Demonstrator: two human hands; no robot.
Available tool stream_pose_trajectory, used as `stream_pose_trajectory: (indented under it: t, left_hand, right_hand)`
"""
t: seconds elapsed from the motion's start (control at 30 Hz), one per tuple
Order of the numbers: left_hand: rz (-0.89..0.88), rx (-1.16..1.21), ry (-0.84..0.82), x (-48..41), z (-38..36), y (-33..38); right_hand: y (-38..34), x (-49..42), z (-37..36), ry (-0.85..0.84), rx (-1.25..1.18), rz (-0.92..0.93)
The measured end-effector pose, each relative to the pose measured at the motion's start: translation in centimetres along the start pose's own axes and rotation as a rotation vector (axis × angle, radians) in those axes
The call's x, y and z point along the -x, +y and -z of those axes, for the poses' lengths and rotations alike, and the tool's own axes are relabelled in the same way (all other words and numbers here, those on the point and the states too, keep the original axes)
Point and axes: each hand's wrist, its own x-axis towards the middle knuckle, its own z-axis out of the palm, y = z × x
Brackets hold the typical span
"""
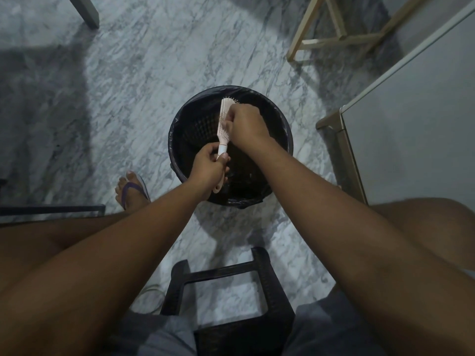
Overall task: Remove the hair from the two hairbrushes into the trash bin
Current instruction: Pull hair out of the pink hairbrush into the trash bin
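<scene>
A pale pink hairbrush [224, 116] is held upright over the round black trash bin [282, 129], which is lined with a dark bag. My left hand [208, 170] grips the brush by its handle, the handle's end sticking out below the fist. My right hand [246, 124] rests against the bristle side of the brush head, fingers curled into the bristles; whether hair is pinched between them is hidden. Only one hairbrush shows in the head view.
I sit on a dark stool [231, 304] with the bin on the marble floor between my knees. A sandalled foot [131, 191] is left of the bin. A white cabinet [411, 124] stands at right, a wooden frame [334, 34] at top right.
</scene>
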Motion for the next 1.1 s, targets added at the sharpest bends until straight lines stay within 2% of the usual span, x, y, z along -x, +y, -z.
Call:
stream_pose_trajectory:
  t: [0.1,0.27,0.4,0.57,0.63,0.7,0.87,0.9,0.97,1.03,1.1]
  left_hand:
    - [0.017,0.002,-0.025,0.1,0.1,-0.1]
    - [0.054,0.080,-0.078,0.3,0.5,-0.1]
    - [0.084,0.124,-0.068,0.3,0.5,-0.1]
    - [0.075,0.139,-0.065,0.4,0.8,-0.1]
    - [0.066,0.146,-0.064,0.4,0.8,0.2]
    - [0.057,0.156,-0.067,0.4,0.8,0.4]
    - [0.044,0.175,-0.075,0.4,0.9,0.8]
    - [0.044,0.174,-0.078,0.4,0.9,0.8]
    - [0.045,0.176,-0.083,0.4,0.7,0.8]
    - [0.045,0.183,-0.086,0.5,0.5,0.7]
    - [0.040,0.176,-0.089,0.6,0.3,0.7]
  right_hand:
    - [0.3,0.2,-0.3,-0.004,-0.007,0.015]
    - [1.3,0.6,0.0,0.059,-0.212,0.038]
    - [1.1,0.6,1.5,0.179,-0.378,0.057]
    - [1.3,0.4,3.8,0.381,-0.474,0.110]
    - [2.3,0.3,3.5,0.362,-0.534,0.056]
    - [4.1,0.5,2.3,0.283,-0.452,-0.050]
    - [7.5,1.6,0.4,-0.119,-0.077,-0.278]
    - [7.4,1.9,0.4,-0.132,-0.048,-0.292]
    - [6.1,2.4,0.8,-0.035,-0.107,-0.241]
    - [4.2,2.1,1.1,0.101,-0.171,-0.110]
    - [2.6,1.4,1.1,0.148,-0.187,0.016]
